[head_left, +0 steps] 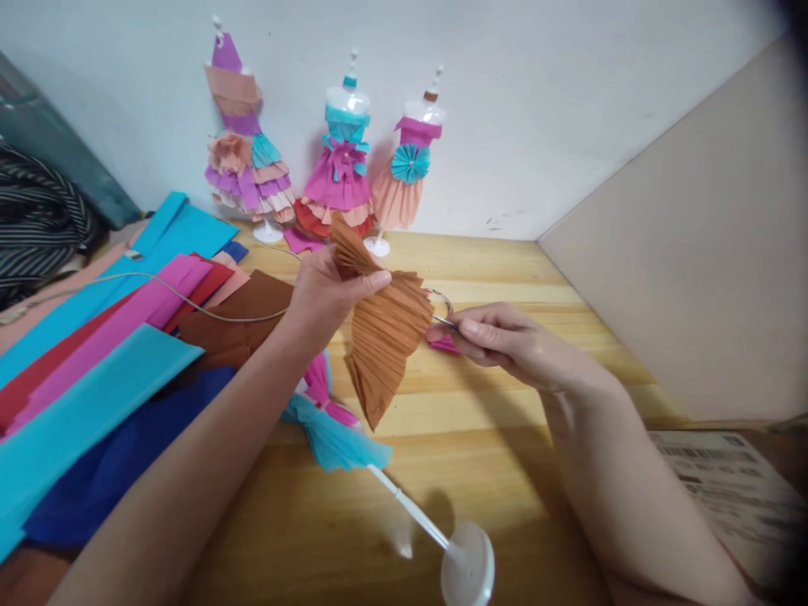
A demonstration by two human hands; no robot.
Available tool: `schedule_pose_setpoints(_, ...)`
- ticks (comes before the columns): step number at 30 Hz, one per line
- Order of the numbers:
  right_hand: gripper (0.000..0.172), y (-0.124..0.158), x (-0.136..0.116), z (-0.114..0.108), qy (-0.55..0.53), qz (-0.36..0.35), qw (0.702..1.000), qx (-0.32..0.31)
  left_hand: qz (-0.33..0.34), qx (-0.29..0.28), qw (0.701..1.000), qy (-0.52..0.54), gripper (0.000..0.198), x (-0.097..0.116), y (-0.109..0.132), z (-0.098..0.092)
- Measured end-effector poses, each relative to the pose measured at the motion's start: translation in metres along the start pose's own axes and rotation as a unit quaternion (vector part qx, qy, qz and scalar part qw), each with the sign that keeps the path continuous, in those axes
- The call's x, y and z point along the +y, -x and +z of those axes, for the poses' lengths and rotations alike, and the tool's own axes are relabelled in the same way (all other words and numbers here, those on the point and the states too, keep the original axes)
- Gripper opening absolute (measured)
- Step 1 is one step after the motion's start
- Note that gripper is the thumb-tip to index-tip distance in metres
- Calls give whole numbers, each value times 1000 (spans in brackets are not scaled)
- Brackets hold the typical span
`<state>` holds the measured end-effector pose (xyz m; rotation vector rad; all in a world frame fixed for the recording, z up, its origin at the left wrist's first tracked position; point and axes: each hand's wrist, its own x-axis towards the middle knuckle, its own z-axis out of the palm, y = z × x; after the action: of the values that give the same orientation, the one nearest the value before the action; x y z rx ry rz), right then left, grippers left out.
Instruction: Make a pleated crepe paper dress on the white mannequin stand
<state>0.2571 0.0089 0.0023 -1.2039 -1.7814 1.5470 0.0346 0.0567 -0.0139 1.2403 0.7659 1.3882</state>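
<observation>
Head view: brown pleated paper (395,328) is up off the wood table (498,278), mid-pic, pinched btwn thumb & fingers of L hand (334,286). R hand (505,341) grips a thin metal tool (445,321), its end at the paper's R edge; type of tool can't be told, mostly hidden by the fingers. Pink scrap (445,343) shows just below that hand.

Around: mini dress form (420,518) lies on its side nearer the wearer, white pole & round base toward the camera, turq. skirt (347,442) below the brown paper; its upper part is hidden behind L forearm & paper. Three more forms stand by the wall (505,101): tall purple/peach one (246,168), middle turq./pink one (341,168), R one (407,168) w/ turq. rosette. Top of the brown paper blocks part of the middle one's red hem.

L side: pile of colored sheets (82,412) (turq., pink, red, blue, brown), partly under L forearm, w/ grey cord (195,303) across. Dark striped cloth (38,210) far L.

Writing: label (720,471) on box (783,454), lower R, has a barcode & printed lines, too blurry to read.
</observation>
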Motion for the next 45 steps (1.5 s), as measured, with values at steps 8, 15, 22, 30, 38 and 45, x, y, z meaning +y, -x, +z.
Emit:
schedule_pose_setpoints(8, 50, -3, 4, 8, -69, 10, 997, 27, -6, 4, 1000, -2, 14, 1, 1, 4)
schedule_pose_setpoints(15, 43, -6, 10, 8, -160, 42, 986, 10, -12, -10, 1000, 6, 16, 1, 2, 4)
schedule_pose_setpoints(22, 38, -7, 11, 8, -196, 49, 979, -2, -10, -16, 1000, -1, 15, 1, 2, 4)
schedule_pose_setpoints(30, 37, -6, 11, 4, -219, 65, 973, -30, -9, -24, 1000, 12, 14, 1, 2, 3)
schedule_pose_setpoints(38, 38, -6, 12, 4, -197, 71, 978, -21, -5, -17, 1000, 15, 14, 2, 2, 3)
schedule_pose_setpoints(45, 41, -6, 13, 1, -169, 62, 984, -13, -4, -12, 998, 54, 12, -2, 1, 0)
